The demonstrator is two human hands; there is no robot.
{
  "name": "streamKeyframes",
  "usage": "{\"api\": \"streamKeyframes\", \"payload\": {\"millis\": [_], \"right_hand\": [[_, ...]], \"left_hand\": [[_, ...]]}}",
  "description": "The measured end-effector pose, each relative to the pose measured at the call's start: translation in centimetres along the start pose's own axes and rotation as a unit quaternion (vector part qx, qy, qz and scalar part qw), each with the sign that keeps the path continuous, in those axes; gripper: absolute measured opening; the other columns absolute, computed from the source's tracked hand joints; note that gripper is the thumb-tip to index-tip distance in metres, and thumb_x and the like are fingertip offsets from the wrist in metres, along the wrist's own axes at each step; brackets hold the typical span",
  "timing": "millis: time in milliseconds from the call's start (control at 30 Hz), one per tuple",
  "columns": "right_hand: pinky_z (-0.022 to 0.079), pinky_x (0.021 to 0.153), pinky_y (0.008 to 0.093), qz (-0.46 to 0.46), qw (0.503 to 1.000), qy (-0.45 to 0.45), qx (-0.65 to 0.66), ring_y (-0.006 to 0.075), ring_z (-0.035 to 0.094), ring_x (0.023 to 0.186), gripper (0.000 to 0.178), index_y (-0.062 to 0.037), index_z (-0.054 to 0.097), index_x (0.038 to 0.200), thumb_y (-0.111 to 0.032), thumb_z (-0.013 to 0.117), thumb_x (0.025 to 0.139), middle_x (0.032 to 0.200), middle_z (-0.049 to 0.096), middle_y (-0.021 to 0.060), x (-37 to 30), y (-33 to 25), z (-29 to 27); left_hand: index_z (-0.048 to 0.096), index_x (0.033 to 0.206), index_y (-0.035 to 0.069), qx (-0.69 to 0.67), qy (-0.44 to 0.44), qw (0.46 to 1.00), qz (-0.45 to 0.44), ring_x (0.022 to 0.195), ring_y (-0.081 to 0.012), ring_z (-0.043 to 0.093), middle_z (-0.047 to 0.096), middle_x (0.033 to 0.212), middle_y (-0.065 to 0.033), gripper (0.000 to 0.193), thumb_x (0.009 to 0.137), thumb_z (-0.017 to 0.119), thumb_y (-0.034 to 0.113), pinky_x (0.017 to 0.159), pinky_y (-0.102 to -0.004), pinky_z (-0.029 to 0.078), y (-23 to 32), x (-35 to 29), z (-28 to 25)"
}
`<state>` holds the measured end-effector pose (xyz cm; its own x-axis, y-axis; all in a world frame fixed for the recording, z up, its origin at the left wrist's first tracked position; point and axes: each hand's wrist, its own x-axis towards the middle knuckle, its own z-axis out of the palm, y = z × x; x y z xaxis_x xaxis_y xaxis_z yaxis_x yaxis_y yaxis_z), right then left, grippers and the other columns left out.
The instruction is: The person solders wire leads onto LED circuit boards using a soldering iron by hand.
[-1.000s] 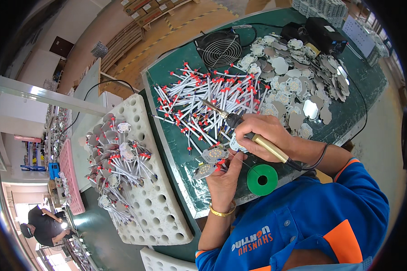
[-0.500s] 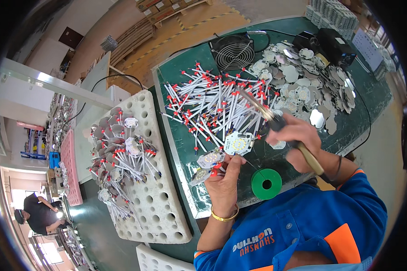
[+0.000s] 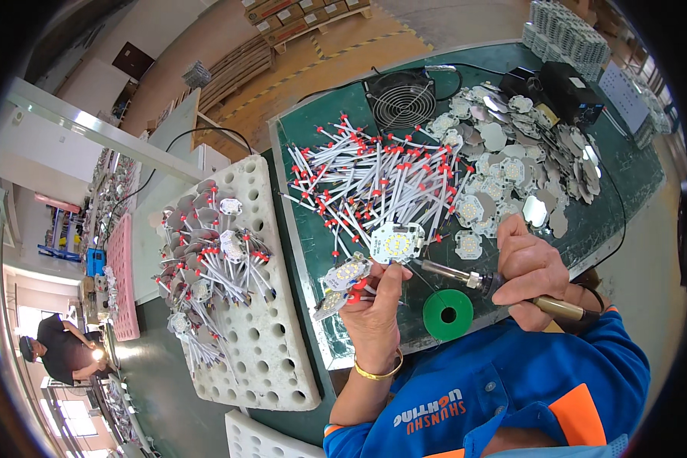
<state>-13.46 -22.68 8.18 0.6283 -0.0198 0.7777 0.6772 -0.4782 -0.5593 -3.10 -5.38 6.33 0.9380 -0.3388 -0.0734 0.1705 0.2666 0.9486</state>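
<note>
My left hand (image 3: 375, 317) is closed on a few LED boards with white wires and red sleeves, and the held LED boards (image 3: 346, 272) stick out on its left side. Just above its thumb is a white LED board (image 3: 397, 243) with yellow chips. In my right hand (image 3: 530, 266) is a soldering iron (image 3: 560, 308), its tip pointing left at the lower edge of that board. Whether the tip touches it I cannot tell. A thin solder wire leads up from the green solder spool (image 3: 448, 314) below, toward the board.
Beyond my hands lie a pile of white wires (image 3: 374, 172) with red sleeves and a heap of LED boards (image 3: 504, 164). A black fan (image 3: 401, 101) and black box (image 3: 571, 91) stand behind. A perforated foam tray (image 3: 263, 359) holds wired boards. A person (image 3: 61, 347) works far left.
The soldering iron has swung down from a raised, blurred position to the lower edge of the LED board. My left hand stays almost in place.
</note>
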Motion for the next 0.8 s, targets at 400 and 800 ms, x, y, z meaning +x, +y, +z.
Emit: {"api": "streamKeyframes", "payload": {"millis": [400, 800], "right_hand": [[0.031, 0.059, 0.0312, 0.01, 1.0, -0.021, -0.01, 0.0145, 0.04, 0.045, 0.033, -0.012, 0.065, 0.083, 0.004, 0.057, 0.055, 0.054, 0.043, -0.0036, 0.39, 0.19, 0.36], [0.032, 0.061, 0.0348, 0.013, 0.999, -0.037, -0.038, 0.0148, 0.04, 0.051, 0.027, -0.014, 0.065, 0.079, -0.001, 0.055, 0.058, 0.059, 0.042, -0.003, -0.06, 0.61, 0.2]], "left_hand": [[0.059, 0.079, -0.001, -0.011, 0.009, 1.0, -0.009, 0.056, -0.0078, 0.05, 0.06, 0.069, -0.0086, 0.007, 0.079, 0.062, 0.005, 0.049, -0.0196, 0.034, 0.72, -0.2, 0.49], [0.059, 0.079, -0.001, -0.01, 0.012, 1.0, -0.017, 0.056, -0.0069, 0.049, 0.061, 0.07, -0.0082, 0.007, 0.08, 0.061, 0.006, 0.049, -0.0184, 0.034, 0.45, 0.03, 0.67]]}}
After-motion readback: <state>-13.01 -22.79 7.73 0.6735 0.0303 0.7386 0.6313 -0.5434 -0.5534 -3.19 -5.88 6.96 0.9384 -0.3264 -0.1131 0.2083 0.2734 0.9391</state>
